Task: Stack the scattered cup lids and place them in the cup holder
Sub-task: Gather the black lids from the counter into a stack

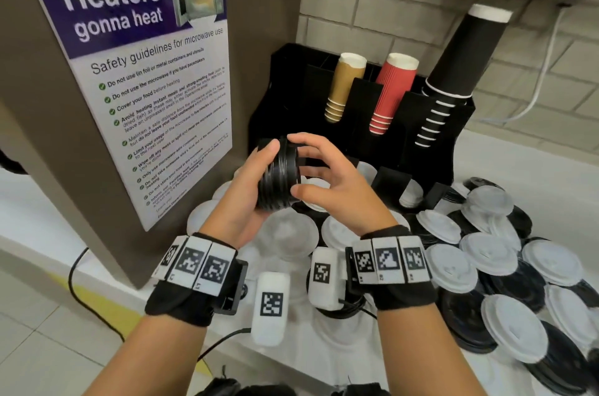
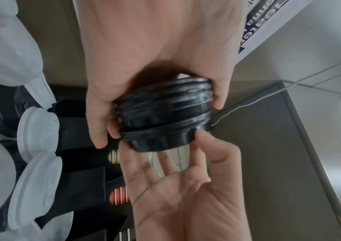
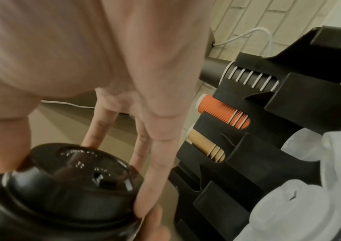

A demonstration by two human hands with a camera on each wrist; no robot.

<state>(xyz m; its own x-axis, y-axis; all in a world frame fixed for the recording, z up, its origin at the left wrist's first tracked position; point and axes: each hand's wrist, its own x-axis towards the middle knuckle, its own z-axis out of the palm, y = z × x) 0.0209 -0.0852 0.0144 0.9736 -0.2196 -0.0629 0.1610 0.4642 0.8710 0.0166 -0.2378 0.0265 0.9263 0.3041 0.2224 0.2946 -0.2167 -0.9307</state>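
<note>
Holding a stack of black cup lids (image 1: 278, 175) on its side in mid-air in front of the black cup holder (image 1: 460, 123), the left hand (image 1: 248, 198) wraps its fingers and thumb round the rims. The right hand (image 1: 327, 183) meets the stack's free end with spread fingers, its fingertips (image 2: 203, 138) pinching the outermost lid (image 2: 161, 140), which sits slightly proud of the rest with a gap showing in the left wrist view.

These lids look like thin moulded plastic: very light, springy, glossy and so probably slick. Nested lids should hold together by friction only, so a sideways stack is best gripped across the rims, with pressure along its axis to seat the last lid; squeezing the domes would likely buckle them.

Many loose white lids (image 1: 487, 253) and black lids (image 1: 512, 279) lie heaped on the counter (image 1: 518, 162) right of and in front of the cup holder.

Hard to make out:
- how many lids the stack holds; its ridges blur together
- the lower lid slots of the cup holder, largely behind the hands, so which one is free for black lids cannot be told
- the heap's right edge, cut off by the frame
- the left hand in the right wrist view, mostly out of sight
</note>
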